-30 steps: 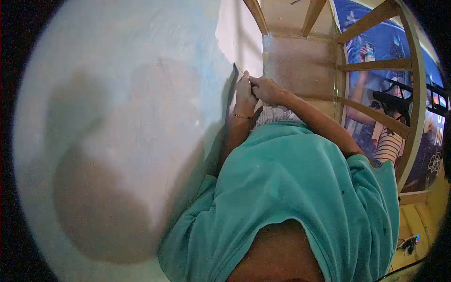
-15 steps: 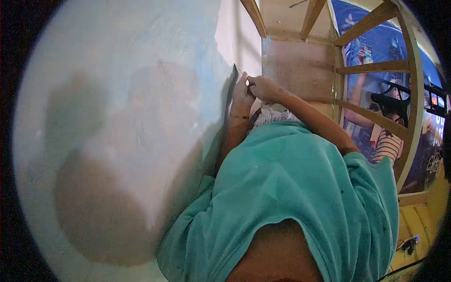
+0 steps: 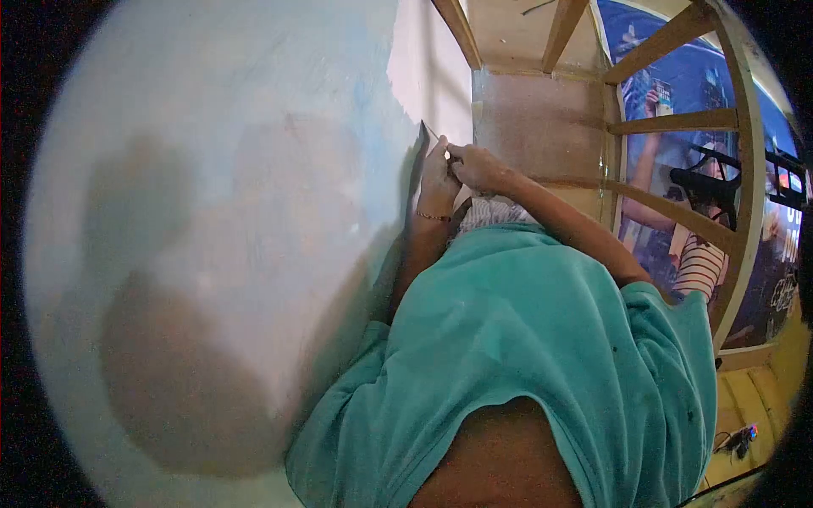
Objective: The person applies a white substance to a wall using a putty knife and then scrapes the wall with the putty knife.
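Note:
My left hand (image 3: pixel 438 179), with a bracelet at its wrist, is close beside the wall (image 3: pixel 254 212). Its fingers are closed, and a thin, blade-like tool (image 3: pixel 431 130) sticks out past the fingertips toward the wall. Fingers curled, my right hand (image 3: pixel 481 168) meets the left at the fingertips; what it grips is hidden. The wall is pale blue and patchy, with a white area (image 3: pixel 429 68) beyond my hands. A dark shadow falls on the wall beside the tool's tip.
A wooden frame with rungs (image 3: pixel 673 123) stands to the right. Behind it hangs a blue printed banner (image 3: pixel 631 34). Brown panels (image 3: pixel 538 118) lie beyond my hands. A small device with lit spots and a cable (image 3: pixel 741 440) is at the lower right.
Both hands have shifted slightly down in view, toward my body, together with the thin tool. They remain together beside the wall.

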